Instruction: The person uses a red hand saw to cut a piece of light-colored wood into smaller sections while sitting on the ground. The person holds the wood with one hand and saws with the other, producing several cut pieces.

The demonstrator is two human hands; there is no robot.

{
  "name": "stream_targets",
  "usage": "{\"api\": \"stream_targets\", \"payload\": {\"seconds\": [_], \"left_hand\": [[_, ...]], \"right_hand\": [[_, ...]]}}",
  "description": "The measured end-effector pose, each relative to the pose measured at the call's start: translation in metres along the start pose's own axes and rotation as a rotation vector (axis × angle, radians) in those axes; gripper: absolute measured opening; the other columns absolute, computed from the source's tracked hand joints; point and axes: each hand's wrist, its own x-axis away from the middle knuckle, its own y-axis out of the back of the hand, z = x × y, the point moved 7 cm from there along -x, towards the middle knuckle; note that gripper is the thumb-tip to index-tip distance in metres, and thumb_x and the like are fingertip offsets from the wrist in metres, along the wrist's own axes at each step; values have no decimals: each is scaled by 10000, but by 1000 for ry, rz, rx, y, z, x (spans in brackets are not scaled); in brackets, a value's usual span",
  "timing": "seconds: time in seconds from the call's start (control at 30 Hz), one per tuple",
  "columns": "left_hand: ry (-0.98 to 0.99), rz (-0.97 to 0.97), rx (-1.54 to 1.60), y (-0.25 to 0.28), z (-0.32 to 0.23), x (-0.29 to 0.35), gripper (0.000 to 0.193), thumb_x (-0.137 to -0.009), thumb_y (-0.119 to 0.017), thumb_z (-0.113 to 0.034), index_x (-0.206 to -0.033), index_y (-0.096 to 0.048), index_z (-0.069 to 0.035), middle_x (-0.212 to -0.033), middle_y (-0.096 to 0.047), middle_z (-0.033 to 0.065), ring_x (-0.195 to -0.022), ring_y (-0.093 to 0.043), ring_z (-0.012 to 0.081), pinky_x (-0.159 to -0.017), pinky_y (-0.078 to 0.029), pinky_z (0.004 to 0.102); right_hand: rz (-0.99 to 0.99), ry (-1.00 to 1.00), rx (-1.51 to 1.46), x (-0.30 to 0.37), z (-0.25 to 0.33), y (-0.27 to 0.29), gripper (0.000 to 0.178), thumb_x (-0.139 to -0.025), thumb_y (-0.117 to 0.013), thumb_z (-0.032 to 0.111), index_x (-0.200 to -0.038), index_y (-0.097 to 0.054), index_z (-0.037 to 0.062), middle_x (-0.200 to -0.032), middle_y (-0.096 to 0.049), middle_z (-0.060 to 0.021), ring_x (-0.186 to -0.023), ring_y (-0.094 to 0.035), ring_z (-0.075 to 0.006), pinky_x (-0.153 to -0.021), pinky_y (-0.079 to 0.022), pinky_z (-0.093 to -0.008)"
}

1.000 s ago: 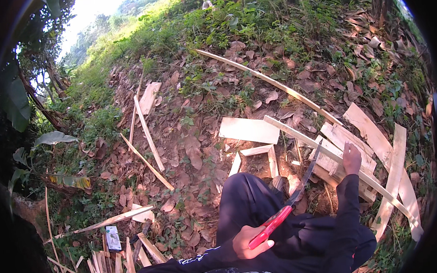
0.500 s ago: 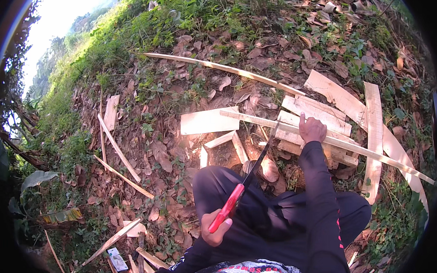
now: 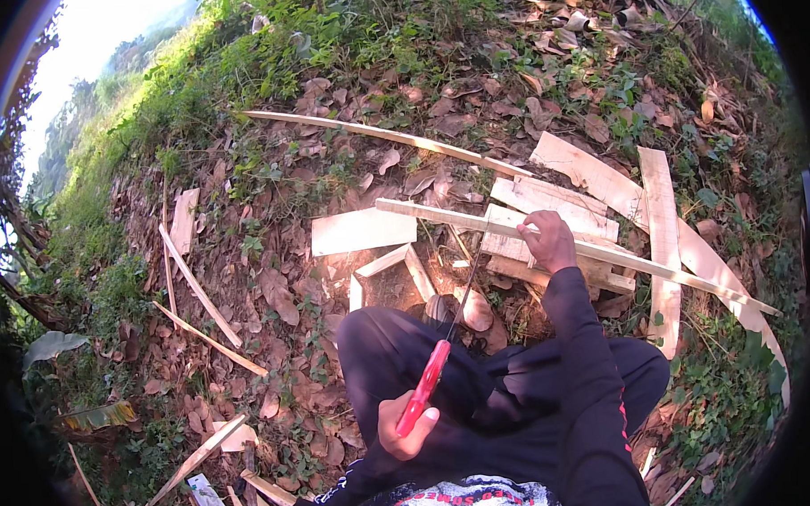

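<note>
My left hand (image 3: pixel 406 426) is closed around the red handle of a hand saw (image 3: pixel 426 388). Its thin dark blade slants up and away, its far part meeting a long pale wooden strip (image 3: pixel 430 213) a short way in from the strip's left end. My right hand (image 3: pixel 550 241) grips the strip to the right of the blade, with bent fingers at its upper edge. Beneath lies a stack of short boards (image 3: pixel 555 197); the strip runs across it and on to the right over a longer plank.
A wide board (image 3: pixel 364 230) and angled wood pieces (image 3: pixel 383 261) lie in front of my knees. An upright plank (image 3: pixel 662 244) and a long curved-looking board (image 3: pixel 589 171) are at right. Narrow strips (image 3: pixel 199 285) rest among dry leaves at left, with a white packet (image 3: pixel 207 496) lower down.
The whole view has shifted, so the wood appears farther left. My right hand's fingers have changed their hold on the strip. The saw blade now looks thinner, turned more edge-on.
</note>
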Motion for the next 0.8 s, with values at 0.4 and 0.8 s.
{"api": "stream_targets", "payload": {"seconds": [0.4, 0.8], "left_hand": [[76, -44, 235, 11, -25, 68, 265, -899, -622, -236, -790, -582, 2, -571, -504, -11, -484, -429, 56, -461, -302, 231], [-3, 302, 261, -21, -73, 101, 215, -879, -718, -195, -997, -624, -43, -779, -590, -14, -672, -539, 80, -617, -443, 246]], "right_hand": [[15, -47, 39, 56, 26, 66, 217, -865, -682, 235, -843, -711, 21, -865, -636, -163, -897, -578, -350, -831, -484, -445], [-148, -199, 170, 65, 24, 68, 349, -870, -645, 406, -859, -730, 68, -921, -677, -123, -941, -621, -319, -869, -466, -457]]}}
